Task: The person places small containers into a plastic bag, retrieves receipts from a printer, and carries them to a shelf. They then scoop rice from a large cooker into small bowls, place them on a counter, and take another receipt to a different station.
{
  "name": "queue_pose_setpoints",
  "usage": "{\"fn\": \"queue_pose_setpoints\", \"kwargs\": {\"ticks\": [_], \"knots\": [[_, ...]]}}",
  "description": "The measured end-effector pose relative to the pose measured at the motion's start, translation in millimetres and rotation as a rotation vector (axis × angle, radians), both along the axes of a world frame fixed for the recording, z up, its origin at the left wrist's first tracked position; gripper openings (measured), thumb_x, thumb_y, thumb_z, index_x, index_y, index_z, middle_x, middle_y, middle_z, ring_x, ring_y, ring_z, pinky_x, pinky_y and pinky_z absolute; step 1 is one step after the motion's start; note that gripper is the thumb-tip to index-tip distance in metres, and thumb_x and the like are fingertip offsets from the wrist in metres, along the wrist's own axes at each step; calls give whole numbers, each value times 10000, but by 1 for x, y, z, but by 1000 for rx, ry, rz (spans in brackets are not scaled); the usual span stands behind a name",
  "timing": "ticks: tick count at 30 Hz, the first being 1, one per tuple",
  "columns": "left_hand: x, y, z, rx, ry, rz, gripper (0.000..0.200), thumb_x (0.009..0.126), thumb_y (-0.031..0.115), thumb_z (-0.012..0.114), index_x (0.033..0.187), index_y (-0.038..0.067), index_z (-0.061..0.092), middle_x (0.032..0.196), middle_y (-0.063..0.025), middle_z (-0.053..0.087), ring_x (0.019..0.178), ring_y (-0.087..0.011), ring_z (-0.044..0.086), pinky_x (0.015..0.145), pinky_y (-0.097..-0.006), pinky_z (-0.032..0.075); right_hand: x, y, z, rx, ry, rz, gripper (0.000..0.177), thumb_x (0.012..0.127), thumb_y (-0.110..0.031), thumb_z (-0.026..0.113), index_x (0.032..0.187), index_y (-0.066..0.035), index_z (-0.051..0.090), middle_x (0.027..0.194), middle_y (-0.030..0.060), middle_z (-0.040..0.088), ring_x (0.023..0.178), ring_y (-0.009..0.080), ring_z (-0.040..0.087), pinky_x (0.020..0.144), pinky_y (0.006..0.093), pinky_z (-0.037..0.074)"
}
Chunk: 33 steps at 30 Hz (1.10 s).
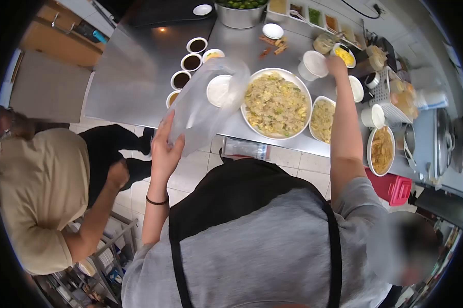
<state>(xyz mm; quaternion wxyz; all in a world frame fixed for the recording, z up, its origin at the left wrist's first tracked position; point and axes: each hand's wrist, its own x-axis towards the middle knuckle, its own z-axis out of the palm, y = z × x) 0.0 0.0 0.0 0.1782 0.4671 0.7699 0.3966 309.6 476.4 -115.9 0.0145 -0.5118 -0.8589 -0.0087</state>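
Plastic bag (pixel 203 105), clear and limp, hangs in the left middle of the frame over the near edge of the steel table (pixel 128 87). The left hand (pixel 165 149) is closed on its lower end, with a dark band (pixel 157 201) round the wrist below it. A white round tub (pixel 218 90) shows through the bag's film.

At the left edge of the frame another person in a beige shirt (pixel 39 190) bends over a wire rack, apart from both hands.

Just right of the bag sits a big plate of fried rice (pixel 276 104), with a smaller oval dish (pixel 322 119) touching its right side. Farther up, at the upper right, the right hand (pixel 337 65) reaches beside a white cup (pixel 312 64); whether its fingers grip the cup cannot be told. The two hands are well apart.

A row of small sauce cups (pixel 191 62) runs along the table above the bag, and a metal bowl of limes (pixel 240 14) stands at the top of the frame.
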Motion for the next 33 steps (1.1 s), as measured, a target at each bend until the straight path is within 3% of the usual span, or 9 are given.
{"fn": "queue_pose_setpoints", "kwargs": {"ticks": [3,5,10,15,17,19,28,30,33], "knots": [[-7,5,7,-25,-39,84,536,705,21,550,1227,17,429,1203,-198,475,1100,-299,482,864,-307,398,2,-32,5,-703,941,-513,232,754,-66,511,973,2,542,835,103,586,673,223,610,516,331,546],[-10,6,12,-50,-78,132,545,727,55,556,1256,75,424,1217,-171,476,929,-132,508,706,-231,434,13,-21,-11,-645,926,-481,309,730,-104,548,1029,-27,531,795,64,545,658,170,575,534,310,534],[-16,8,7,57,30,104,513,708,54,559,1193,-48,431,1184,-222,481,1086,-293,487,887,-309,377,-16,-56,81,-684,1033,-123,261,827,-128,518,1073,-44,543,894,46,601,731,105,583,604,214,479],[-25,9,-6,38,-55,92,606,669,10,497,1265,10,385,1216,-156,472,1053,-191,481,878,-269,363,-164,-189,139,-1067,850,438,267,809,-180,540,1054,-76,565,866,-6,601,747,72,544,648,214,444],[-24,8,-5,100,-59,53,636,645,-10,468,1274,18,379,1224,-133,472,983,-160,516,824,-245,399,-226,-224,102,-1011,586,567,234,771,-143,567,989,-63,596,791,4,591,711,69,524,630,218,437],[-20,7,9,49,-370,74,670,634,-52,435,1294,1,329,1304,-156,392,1226,-239,351,995,-290,257,-271,-248,62,-604,444,1046,199,723,-89,549,900,-19,610,786,130,614,712,250,586,661,343,461],[-11,20,3,101,-330,51,662,614,-71,408,1268,28,395,1276,-140,435,1224,-201,354,992,-260,246,-283,-278,32,-166,191,941,183,702,-66,528,842,-56,646,824,171,614,769,310,595,682,384,466],[-3,25,8,51,-353,85,678,610,-77,398,1276,55,401,1204,-95,501,832,-104,554,693,-202,447,-252,-261,57,-143,138,853,176,716,-74,535,851,-57,646,832,167,616,766,300,595,688,380,469],[2,26,14,-26,-414,94,702,607,-68,394,1290,97,398,926,-37,568,508,-33,396,443,-173,370,-177,-213,92,-417,637,685,178,734,-90,553,879,-42,644,869,117,637,787,227,607,692,326,474]]}}
